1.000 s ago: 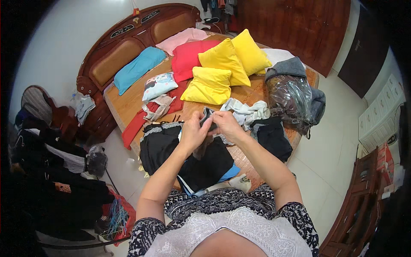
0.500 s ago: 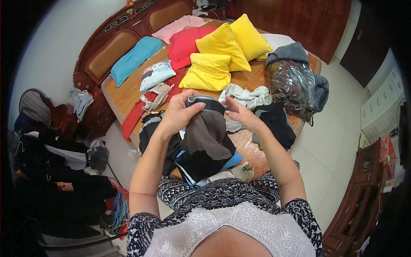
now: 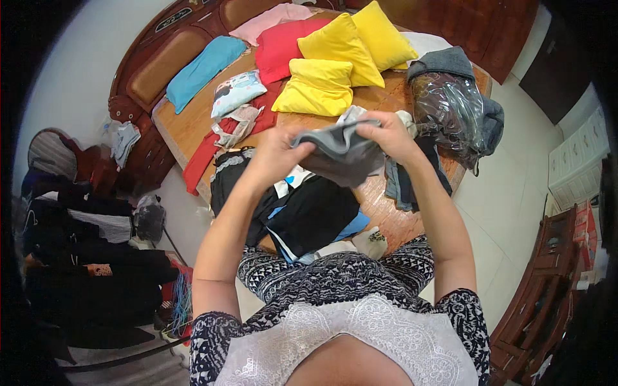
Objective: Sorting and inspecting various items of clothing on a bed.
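Held up above the bed is a pair of dark grey underpants (image 3: 346, 168), its elastic waistband stretched between my two hands. My left hand (image 3: 277, 154) pinches one side of the band with the thumb on top. At the opposite side, my right hand (image 3: 391, 136) grips the band, thumb toward the middle. Below the underpants lies a pile of folded black clothes (image 3: 315, 215) with blue and white edges. Black garments with lace trim (image 3: 230, 180) lie left of that pile. To the right are dark and grey clothes (image 3: 405, 183), and a pale sock (image 3: 371, 243) lies near my lap.
Yellow cushions (image 3: 341, 48), a red pillow (image 3: 283, 48) and a blue pillow (image 3: 205, 72) are on the far part of the bed (image 3: 170, 138). A clear plastic bag (image 3: 450, 112) of bedding stands at the right. Dark clothes (image 3: 96, 289) are heaped at the left.
My right hand has moved from beside the waistband to gripping it. My hands are farther apart, the underpants have shifted right and up, and the waistband is spread open.
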A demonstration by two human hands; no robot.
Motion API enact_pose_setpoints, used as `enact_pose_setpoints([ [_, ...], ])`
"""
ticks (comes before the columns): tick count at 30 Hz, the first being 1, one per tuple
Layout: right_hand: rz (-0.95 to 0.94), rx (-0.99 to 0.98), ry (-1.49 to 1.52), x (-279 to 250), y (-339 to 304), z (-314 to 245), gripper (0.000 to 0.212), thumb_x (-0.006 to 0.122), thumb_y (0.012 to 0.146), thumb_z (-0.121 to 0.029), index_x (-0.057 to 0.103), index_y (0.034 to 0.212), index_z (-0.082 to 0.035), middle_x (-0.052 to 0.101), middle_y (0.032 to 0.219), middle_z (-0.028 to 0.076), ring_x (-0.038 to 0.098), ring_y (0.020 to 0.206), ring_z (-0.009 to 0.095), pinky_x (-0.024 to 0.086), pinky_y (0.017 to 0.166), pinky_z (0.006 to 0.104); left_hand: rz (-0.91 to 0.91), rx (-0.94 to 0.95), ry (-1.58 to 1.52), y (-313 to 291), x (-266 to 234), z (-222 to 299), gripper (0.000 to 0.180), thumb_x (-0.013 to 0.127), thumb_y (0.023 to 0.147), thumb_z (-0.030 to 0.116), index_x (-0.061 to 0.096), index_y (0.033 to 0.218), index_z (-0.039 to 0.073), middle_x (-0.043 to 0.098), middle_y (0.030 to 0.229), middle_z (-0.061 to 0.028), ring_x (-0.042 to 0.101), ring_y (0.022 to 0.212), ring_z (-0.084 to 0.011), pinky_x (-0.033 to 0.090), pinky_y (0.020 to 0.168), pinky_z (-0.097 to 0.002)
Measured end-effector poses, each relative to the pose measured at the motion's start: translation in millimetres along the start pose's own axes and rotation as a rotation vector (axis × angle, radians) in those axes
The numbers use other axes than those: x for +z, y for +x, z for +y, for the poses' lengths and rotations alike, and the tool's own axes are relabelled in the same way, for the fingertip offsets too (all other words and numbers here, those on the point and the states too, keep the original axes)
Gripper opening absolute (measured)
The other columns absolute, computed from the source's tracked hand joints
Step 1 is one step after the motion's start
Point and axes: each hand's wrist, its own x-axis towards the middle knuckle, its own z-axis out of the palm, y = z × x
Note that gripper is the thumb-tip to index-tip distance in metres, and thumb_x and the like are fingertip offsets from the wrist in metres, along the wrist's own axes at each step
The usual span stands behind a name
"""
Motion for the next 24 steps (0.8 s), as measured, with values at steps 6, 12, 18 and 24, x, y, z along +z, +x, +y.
enact_pose_setpoints([
  [6,-0.064,0.137,0.042,-7,-8,-21,0.014,0.059,0.085,-0.014,0.062,0.089,-0.001,0.058,0.079,-0.003,0.051,0.072,0.003,0.042,0.063,0.0191,-0.241,-0.143,0.035,-2,26,-19,0.02,0.058,0.077,0.0,0.06,0.097,-0.003,0.062,0.081,-0.0027,0.057,0.072,-0.008,0.048,0.065,-0.0245],
  [12,-0.042,0.136,-0.152,-11,-15,5,0.018,0.057,0.087,-0.016,0.061,0.094,0.0,0.057,0.081,-0.003,0.05,0.076,0.006,0.042,0.069,0.0218,-0.293,-0.248,-0.281,-7,29,-38,0.022,0.057,0.075,0.0,0.061,0.097,-0.003,0.062,0.08,-0.0041,0.056,0.075,-0.0088,0.045,0.069,-0.0246],
  [18,0.132,0.21,-0.199,-30,-30,25,0.023,0.054,0.085,-0.012,0.06,0.1,0.003,0.061,0.089,0.001,0.052,0.079,0.008,0.043,0.072,0.0231,-0.124,0.016,0.274,32,46,-71,0.025,0.053,0.072,-0.002,0.062,0.096,-0.002,0.063,0.081,-0.0142,0.061,0.077,-0.0208,0.046,0.073,-0.0315],
  [24,0.31,0.019,-0.32,-3,-74,-17,0.022,0.06,0.08,-0.009,0.059,0.1,-0.001,0.06,0.087,0.007,0.056,0.074,0.012,0.045,0.068,0.0263,0.106,0.186,0.323,42,55,-77,0.03,0.05,0.067,-0.008,0.062,0.092,0.003,0.062,0.101,-0.0182,0.058,0.1,-0.0313,0.045,0.085,-0.0364],
])
